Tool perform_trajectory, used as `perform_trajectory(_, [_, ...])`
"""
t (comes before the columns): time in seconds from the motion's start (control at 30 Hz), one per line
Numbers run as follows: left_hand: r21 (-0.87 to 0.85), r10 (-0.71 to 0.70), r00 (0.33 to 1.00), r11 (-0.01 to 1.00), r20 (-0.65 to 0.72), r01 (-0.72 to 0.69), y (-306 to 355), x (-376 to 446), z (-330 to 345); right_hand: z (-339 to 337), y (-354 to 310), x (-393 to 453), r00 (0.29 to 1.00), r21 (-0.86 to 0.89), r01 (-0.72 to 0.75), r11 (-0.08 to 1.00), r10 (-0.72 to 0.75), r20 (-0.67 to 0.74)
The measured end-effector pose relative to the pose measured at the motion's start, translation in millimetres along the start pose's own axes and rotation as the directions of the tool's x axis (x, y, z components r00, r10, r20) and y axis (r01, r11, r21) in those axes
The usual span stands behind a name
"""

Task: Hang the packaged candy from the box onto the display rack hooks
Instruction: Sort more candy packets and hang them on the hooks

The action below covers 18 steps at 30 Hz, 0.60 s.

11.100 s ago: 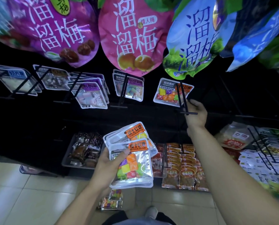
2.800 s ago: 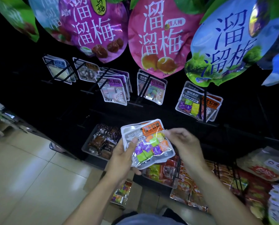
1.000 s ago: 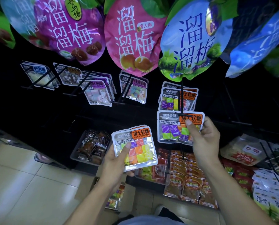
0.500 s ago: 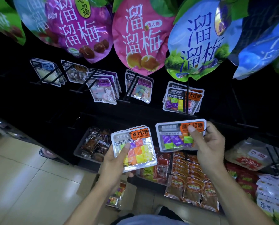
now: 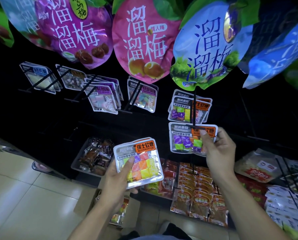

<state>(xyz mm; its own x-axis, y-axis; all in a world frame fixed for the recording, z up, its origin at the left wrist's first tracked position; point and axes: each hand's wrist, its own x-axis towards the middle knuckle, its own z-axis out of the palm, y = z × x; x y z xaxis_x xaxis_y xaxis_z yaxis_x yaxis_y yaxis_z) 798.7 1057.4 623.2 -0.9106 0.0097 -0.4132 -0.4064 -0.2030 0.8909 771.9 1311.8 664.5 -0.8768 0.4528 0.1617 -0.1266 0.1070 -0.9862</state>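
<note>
On the far left of the rack, hooks carry packs of other sweets, none of it my job right now. Down by my feet the box sits on the floor with a few packs visible inside, so I judge there is more to hang after what I'm carrying. My left hand grips a small stack of candy packs, thumb curled over the front, held low and well apart from any hook; how many are in it I can't tell, though at least two edges show. Further right, my right hand pinches a single pack by its orange-labelled corner and holds it up at the tip of the hook I'm filling. The crossbar at the hook's end lies across the pack's top edge, but whether the hole has caught I can't tell. Just above it, on the same hook, hung packs of the same candy are already in place. So the job looks partly done: some hung, one going on, the stack and the box left.
</note>
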Motion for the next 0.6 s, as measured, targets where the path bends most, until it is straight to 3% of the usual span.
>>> perform_trajectory(0.17, [-0.023,-0.001,1.000,1.000,-0.019,0.001,-1.8,1.2,-0.1,5.0,0.3,11.8,0.999,-0.086,-0.029,0.996,0.031,0.017])
perform_trajectory(0.6, [-0.075,-0.037,0.999,0.997,-0.023,0.035,-3.6,10.9,-17.5,23.6,6.3,4.7,0.983,-0.074,0.026,0.997,-0.039,-0.177])
